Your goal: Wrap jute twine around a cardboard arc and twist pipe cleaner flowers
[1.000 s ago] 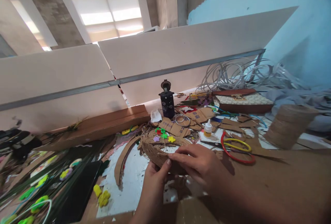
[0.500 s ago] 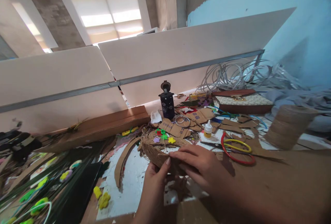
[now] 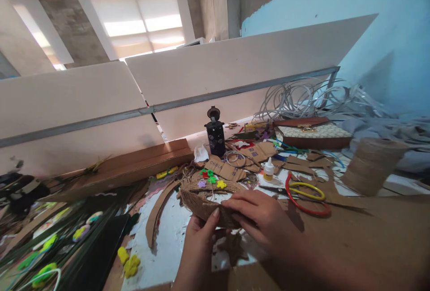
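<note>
Both my hands hold a small oval basket point(image 3: 198, 197) wrapped in brown jute twine, just above the cluttered table. My left hand point(image 3: 199, 237) grips its near side from below, thumb pressed on the wall. My right hand point(image 3: 258, 215) lies over the near right rim with fingers curled onto the twine. Small foam flowers point(image 3: 211, 178) in purple, green, red and yellow sit along the basket's far rim.
Scissors with red and yellow handles point(image 3: 304, 194) lie right of the basket, beside a small glue bottle point(image 3: 268, 169). A jute spool point(image 3: 371, 165) stands at far right. A black bottle point(image 3: 215, 133), cardboard scraps, a patterned box point(image 3: 312, 132) and yellow foam flowers point(image 3: 129, 262) surround the work area.
The view has drifted slightly. My hands keep their grip on the basket, shifted a little left and down in view.
</note>
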### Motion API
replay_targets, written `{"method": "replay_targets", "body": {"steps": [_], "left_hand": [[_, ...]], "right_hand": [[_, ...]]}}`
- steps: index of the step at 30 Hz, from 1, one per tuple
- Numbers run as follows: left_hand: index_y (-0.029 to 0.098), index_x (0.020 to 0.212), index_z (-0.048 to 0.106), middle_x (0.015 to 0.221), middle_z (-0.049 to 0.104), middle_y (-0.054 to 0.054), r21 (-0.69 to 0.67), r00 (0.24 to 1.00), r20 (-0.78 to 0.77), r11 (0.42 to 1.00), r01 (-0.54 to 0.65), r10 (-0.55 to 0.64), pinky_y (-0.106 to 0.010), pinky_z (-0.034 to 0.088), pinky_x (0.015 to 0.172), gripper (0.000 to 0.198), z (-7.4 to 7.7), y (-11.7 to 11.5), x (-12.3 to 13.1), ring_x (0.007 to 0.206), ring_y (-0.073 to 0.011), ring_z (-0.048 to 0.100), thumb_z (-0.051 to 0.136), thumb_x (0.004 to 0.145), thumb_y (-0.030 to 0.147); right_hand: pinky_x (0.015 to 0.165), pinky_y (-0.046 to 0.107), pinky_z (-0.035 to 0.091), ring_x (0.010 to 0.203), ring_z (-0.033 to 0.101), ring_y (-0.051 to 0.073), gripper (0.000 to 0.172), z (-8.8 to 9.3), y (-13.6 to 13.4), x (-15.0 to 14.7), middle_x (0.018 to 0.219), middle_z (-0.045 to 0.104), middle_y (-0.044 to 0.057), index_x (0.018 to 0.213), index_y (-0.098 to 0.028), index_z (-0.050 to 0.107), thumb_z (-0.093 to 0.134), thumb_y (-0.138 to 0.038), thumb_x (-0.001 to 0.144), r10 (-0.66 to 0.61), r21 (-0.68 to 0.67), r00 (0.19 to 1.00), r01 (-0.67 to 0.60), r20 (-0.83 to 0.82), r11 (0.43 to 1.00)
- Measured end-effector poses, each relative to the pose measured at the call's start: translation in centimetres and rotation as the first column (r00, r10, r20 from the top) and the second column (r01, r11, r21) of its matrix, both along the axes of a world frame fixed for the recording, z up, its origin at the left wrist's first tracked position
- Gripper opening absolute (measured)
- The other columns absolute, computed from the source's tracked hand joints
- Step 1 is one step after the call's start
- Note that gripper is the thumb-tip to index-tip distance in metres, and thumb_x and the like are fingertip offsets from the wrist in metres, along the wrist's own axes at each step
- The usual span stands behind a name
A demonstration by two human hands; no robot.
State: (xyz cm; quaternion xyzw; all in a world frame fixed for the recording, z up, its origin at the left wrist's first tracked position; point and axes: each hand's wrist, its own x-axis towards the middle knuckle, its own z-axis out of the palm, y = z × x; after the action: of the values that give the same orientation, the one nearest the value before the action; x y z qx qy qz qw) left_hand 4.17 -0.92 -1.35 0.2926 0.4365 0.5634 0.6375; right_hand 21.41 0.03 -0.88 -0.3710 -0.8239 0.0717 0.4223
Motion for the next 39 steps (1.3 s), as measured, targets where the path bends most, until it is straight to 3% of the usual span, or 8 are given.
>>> {"method": "replay_targets", "body": {"steps": [14,20,24,28,32,35,39], "left_hand": [[0.017,0.096,0.071,0.1,0.076,-0.012,0.009,1.0,-0.024,1.0,-0.011,0.012,-0.032,0.058,0.061,0.041,0.1,0.1,-0.2,0.08,-0.0238,0.07,0.089,0.065,0.036],[0.016,0.098,0.069,0.103,0.075,-0.012,0.012,0.999,-0.027,0.999,-0.036,0.037,-0.032,0.057,0.062,0.035,0.0,0.1,0.0,0.084,-0.0242,0.07,0.084,0.071,0.033],[0.015,0.097,0.07,0.101,0.075,-0.013,0.007,0.998,-0.044,0.999,-0.036,0.036,-0.033,0.057,0.063,0.037,-0.1,0.1,-0.1,0.084,-0.0255,0.07,0.084,0.07,0.035],[0.014,0.094,0.072,0.096,0.076,-0.013,0.021,0.996,-0.087,1.0,-0.017,0.018,-0.033,0.056,0.065,0.039,0.0,0.2,-0.4,0.081,-0.0257,0.07,0.087,0.065,0.037],[0.015,0.089,0.074,0.088,0.076,-0.011,0.06,0.992,-0.122,0.998,0.002,0.005,-0.031,0.054,0.065,0.037,0.2,0.3,-0.5,0.076,-0.0237,0.069,0.088,0.064,0.037],[0.015,0.085,0.075,0.084,0.075,-0.01,0.09,0.989,-0.148,0.996,0.022,-0.008,-0.029,0.052,0.064,0.033,0.2,0.3,-0.5,0.074,-0.0221,0.068,0.088,0.065,0.036],[0.014,0.083,0.076,0.081,0.075,-0.011,0.103,0.986,-0.167,0.994,0.044,-0.026,-0.029,0.051,0.064,0.033,0.4,0.2,-0.5,0.071,-0.022,0.067,0.088,0.064,0.038]], "right_hand": [[0.078,0.038,0.053,0.091,0.067,0.024,0.033,-0.3,-0.1,-0.3,0.105,0.072,0.01,0.121,-0.021,0.067,0.051,-0.011,0.094,-0.019,0.148,0.996,0.007,0.085,0.989],[0.086,0.037,0.052,0.1,0.067,0.023,0.034,0.0,-0.3,-0.1,0.112,0.072,0.009,0.12,-0.022,0.067,0.053,-0.01,0.091,0.014,-0.015,1.0,-0.014,-0.005,1.0],[0.085,0.034,0.05,0.097,0.067,0.022,0.024,1.2,0.0,-0.2,0.104,0.073,0.007,0.109,-0.021,0.071,0.055,-0.014,0.093,0.014,-0.163,0.997,-0.027,-0.077,0.986],[0.076,0.03,0.048,0.086,0.067,0.02,0.014,2.1,1.0,-0.2,0.091,0.074,0.003,0.093,-0.02,0.074,0.061,-0.018,0.09,0.006,-0.409,0.993,-0.055,-0.119,0.911],[0.069,0.027,0.046,0.081,0.066,0.02,0.012,1.7,2.1,-0.3,0.084,0.074,0.003,0.089,-0.018,0.074,0.063,-0.021,0.085,-0.004,-0.585,0.98,-0.114,-0.197,0.803],[0.064,0.026,0.044,0.073,0.063,0.018,0.01,1.2,2.5,-0.5,0.076,0.071,0.002,0.084,-0.016,0.073,0.066,-0.023,0.083,-0.026,-0.631,0.963,-0.155,-0.268,0.76],[0.061,0.025,0.04,0.068,0.058,0.016,0.009,1.1,2.5,-0.7,0.069,0.066,0.0,0.079,-0.016,0.072,0.067,-0.024,0.08,-0.018,-0.623,0.957,-0.175,-0.291,0.762]]}}
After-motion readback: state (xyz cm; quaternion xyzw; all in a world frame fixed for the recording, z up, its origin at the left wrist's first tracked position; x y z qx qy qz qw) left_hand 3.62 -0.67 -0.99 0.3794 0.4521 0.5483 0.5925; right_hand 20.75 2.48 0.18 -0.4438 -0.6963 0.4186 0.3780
